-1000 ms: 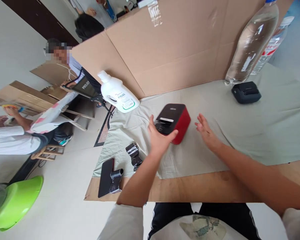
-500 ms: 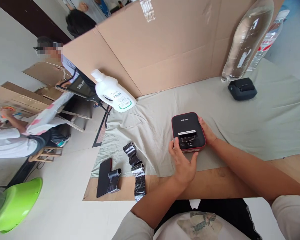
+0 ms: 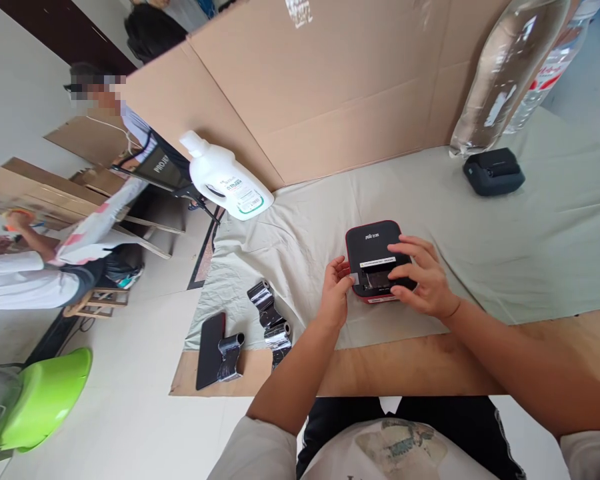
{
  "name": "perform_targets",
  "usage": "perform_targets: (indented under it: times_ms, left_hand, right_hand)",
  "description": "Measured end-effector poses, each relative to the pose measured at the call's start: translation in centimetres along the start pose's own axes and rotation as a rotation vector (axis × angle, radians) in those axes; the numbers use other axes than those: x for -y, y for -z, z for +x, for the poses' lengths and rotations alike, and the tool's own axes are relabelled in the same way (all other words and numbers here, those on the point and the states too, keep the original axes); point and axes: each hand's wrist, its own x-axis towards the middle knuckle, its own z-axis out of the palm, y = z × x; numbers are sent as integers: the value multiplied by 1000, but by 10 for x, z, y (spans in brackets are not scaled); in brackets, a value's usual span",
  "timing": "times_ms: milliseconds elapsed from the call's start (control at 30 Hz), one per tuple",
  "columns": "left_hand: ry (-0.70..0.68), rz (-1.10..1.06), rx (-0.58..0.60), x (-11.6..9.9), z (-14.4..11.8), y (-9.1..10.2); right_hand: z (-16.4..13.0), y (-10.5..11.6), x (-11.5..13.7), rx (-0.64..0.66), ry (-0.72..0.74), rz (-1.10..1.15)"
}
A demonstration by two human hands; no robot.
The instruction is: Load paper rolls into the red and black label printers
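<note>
A black label printer with red sides (image 3: 377,241) lies flat on the cloth in front of me. It has a white strip across its top and a slot with dark film showing. My left hand (image 3: 336,292) grips the printer's left edge, thumb by a small grey tab and fingers curled at the side. Over the printer's right half is my right hand (image 3: 425,277), its fingers apart and their tips at the slot and top face. Left of the printer lie black film rolls (image 3: 279,335), partly unwound. Another black roll (image 3: 231,357) rests against a flat black phone-like slab (image 3: 210,352).
Behind stands a cardboard panel (image 3: 350,87), with a white detergent bottle (image 3: 227,177) at its left. A large clear bottle (image 3: 510,80), a smaller water bottle (image 3: 543,83) and a dark boxy device (image 3: 494,172) are at right. Co-workers sit at left, near a green basin (image 3: 55,400).
My right hand has moved from the printer's right side onto its top. My left hand has shifted from the front left corner to the left edge.
</note>
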Motion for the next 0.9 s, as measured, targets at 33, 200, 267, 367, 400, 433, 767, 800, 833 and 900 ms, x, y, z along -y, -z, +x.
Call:
perform_targets:
  times_ms: [33, 200, 267, 367, 400, 433, 767, 800, 833, 900]
  left_hand:
    - [6, -9, 20, -1, 2, -1]
    - [-150, 85, 45, 4, 9, 0]
    - [-196, 162, 103, 8, 14, 3]
    - [-237, 264, 181, 12, 20, 8]
    - [-255, 295, 184, 13, 22, 8]
    - [-272, 327, 180, 14, 23, 9]
    - [-390, 385, 234, 15, 25, 12]
    - [-396, 385, 237, 14, 25, 11]
    - [-394, 389, 232, 13, 25, 11]
    - [-384, 388, 217, 11, 25, 9]
  right_hand:
    - [-6, -4, 0, 8, 20, -24]
    - [-26, -21, -10, -45, 52, -97]
    - [-27, -22, -11, -50, 59, -136]
    - [-27, -22, -11, -86, 97, -180]
    - [-27, -22, -11, -106, 119, -182]
    - [-27, -23, -11, -121, 136, -179]
    - [-30, -27, -14, -107, 80, -139]
    - [-30, -27, -14, -105, 79, -138]
    - [-31, -27, -13, -96, 69, -136]
    - [-31, -27, -13, -76, 42, -133]
